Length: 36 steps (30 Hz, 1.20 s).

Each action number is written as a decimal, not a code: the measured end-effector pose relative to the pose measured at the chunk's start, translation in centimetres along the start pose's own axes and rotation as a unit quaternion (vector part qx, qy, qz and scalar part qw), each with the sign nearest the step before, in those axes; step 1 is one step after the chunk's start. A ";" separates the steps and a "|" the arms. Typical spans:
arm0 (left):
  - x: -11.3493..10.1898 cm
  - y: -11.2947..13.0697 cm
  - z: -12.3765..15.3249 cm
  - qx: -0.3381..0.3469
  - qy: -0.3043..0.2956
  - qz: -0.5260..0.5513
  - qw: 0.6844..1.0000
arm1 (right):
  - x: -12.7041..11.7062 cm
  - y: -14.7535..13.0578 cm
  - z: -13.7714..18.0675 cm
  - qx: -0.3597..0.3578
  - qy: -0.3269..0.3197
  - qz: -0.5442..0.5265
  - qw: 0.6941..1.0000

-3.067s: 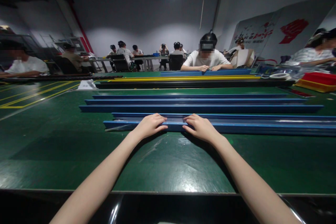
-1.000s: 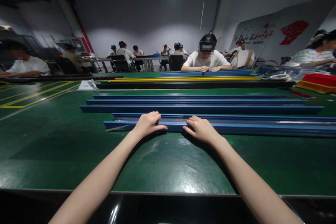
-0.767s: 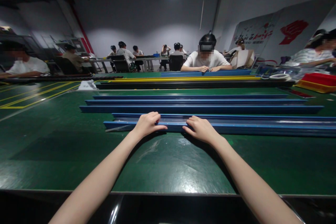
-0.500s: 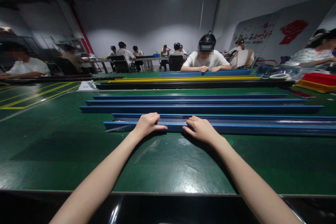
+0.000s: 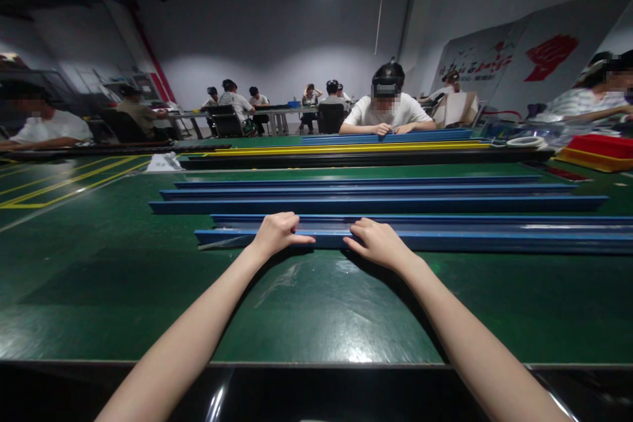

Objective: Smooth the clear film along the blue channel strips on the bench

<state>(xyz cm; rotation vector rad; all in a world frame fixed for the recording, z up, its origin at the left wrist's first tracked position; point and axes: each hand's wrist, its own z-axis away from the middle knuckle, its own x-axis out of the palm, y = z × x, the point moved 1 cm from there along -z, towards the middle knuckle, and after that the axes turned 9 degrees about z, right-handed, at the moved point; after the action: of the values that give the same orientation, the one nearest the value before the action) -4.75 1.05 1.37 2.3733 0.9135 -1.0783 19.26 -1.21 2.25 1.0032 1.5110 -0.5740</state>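
Blue channel (image 5: 445,242), one: parallel to near edge of bench (image 5: 316,316); front wall pinched between thumb and fingers of my left hand (image 5: 277,234) and my right hand (image 5: 378,241).

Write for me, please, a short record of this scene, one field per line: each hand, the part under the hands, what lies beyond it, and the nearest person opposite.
Left hand: on the near blue channel, fingers over its front wall, thumb outside
Right hand: on the same channel, apart from the left hand
Channel: lies on the green table, runs past the right picture edge
Beyond: blue profiles, then a black strip and a yellow strip
Opposite: person in white shirt, bent forward
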 end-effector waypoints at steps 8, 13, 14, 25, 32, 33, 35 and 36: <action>0.1 0.1 0.2 0.015 -0.006 -0.035 0.999 | 0.1 -0.5 -0.3 0.000 0.002 0.003 1.000; 0.2 0.2 0.3 0.027 -0.006 -0.044 0.999 | 0.2 -1.5 -0.9 -0.013 0.023 0.007 1.000; 0.1 0.3 0.3 0.026 -0.009 -0.044 0.999 | 0.2 -1.6 -0.9 -0.016 0.025 0.008 1.000; -0.1 0.5 0.5 0.047 -0.032 -0.075 0.996 | -0.3 -1.1 -1.0 -0.047 0.029 0.033 0.998; -0.8 0.3 0.3 0.047 -0.043 -0.049 0.997 | -0.7 0.2 -0.4 -0.013 0.003 0.054 0.998; -0.8 0.2 0.3 0.044 -0.045 -0.044 0.997 | -0.7 0.5 -0.2 -0.008 -0.002 0.060 0.998; -0.7 0.1 0.4 0.040 -0.050 -0.038 0.997 | -0.8 1.1 0.0 0.009 -0.014 0.071 0.997; -0.7 0.1 0.4 0.038 -0.052 -0.034 0.997 | -0.8 1.4 0.2 0.018 -0.021 0.075 0.997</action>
<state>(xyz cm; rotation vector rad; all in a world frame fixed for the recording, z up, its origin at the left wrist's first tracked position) -5.25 0.49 1.65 2.3355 0.9391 -1.2717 20.50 -0.88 3.24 1.1159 1.3800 -0.5146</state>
